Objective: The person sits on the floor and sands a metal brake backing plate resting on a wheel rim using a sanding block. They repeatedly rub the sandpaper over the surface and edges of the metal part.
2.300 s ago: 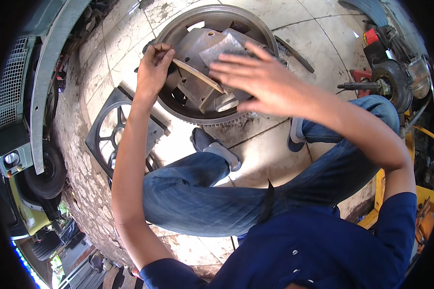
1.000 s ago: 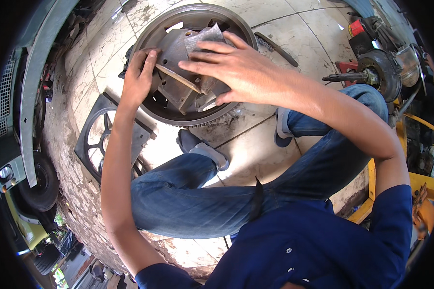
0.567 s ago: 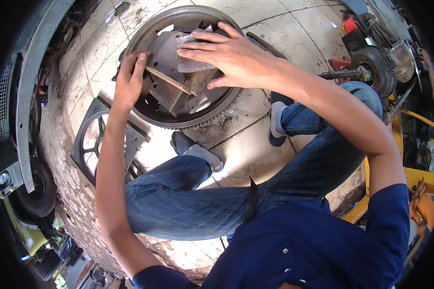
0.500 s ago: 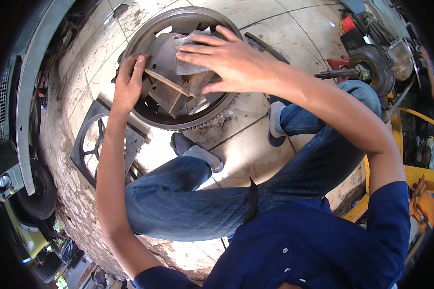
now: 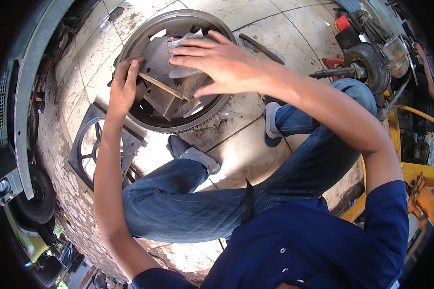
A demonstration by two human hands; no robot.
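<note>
Largest of all, a floor of pale, cracked tiles [image 5: 299,43], with a patch of bright light between dark shoes [image 5: 178,147]. Over it, blue jeans [image 5: 188,212] with knees set wide apart, and nearest of all a dark blue shirt [image 5: 294,245] with light buttons. Beyond the shoes, flat on the floor, a round metal wheel [image 5: 202,20], toothed along the near side. Nearer and to the left, also on the floor, a black frame [image 5: 130,143] with a spoked round opening. Inside the wheel's rim, a brown, worn metal plate [image 5: 152,53], pierced by holes, with a pale edge running slantwise across the near part. Toward the left margin, a tyre [image 5: 37,197]; toward the right, a dark drum [image 5: 369,60], and farther out another person's arm [image 5: 427,74]. At the left end of the plate, the left hand [image 5: 123,91], with grip closed, thumb and curled fingers pinching the plate. Above the plate's right part, the right hand [image 5: 222,67], palm down, with grip spread and fingers fanned out. Just beside the wheel, to the right, a long dark bar [image 5: 267,52]. Smallest, under the right fingertips and on the plate, a grey sheet [image 5: 177,71], partly hidden.
</note>
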